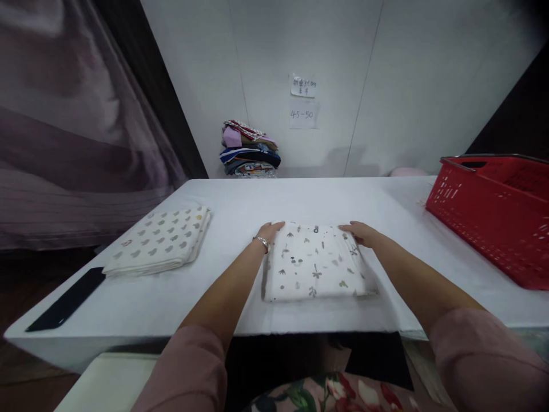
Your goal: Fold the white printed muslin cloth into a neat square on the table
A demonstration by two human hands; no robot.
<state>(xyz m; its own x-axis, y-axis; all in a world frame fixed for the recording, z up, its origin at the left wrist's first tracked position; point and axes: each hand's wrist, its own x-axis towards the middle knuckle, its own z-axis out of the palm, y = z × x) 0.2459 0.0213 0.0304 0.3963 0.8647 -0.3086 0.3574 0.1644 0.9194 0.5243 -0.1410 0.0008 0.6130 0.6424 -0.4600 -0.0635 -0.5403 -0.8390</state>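
A white folded cloth [317, 263] printed with small leaves and other little motifs lies on the white table in front of me. My left hand [270, 231] is closed on its far left corner, with a silver bracelet on the wrist. At the far right corner my right hand [359, 232] grips the same cloth, thumb on top; the fingers beneath are mostly hidden. Left of them lies another folded white cloth [160, 237], patterned with grey and a few coloured shapes, apart from both hands.
A red plastic basket [493, 212] stands at the table's right side. Several folded fabrics form a stack [249, 151] against the back wall. A dark flat strip [66, 300] lies by the left edge. Paper signs [303, 87] hang on the wall, and a curtain [77, 126] at left.
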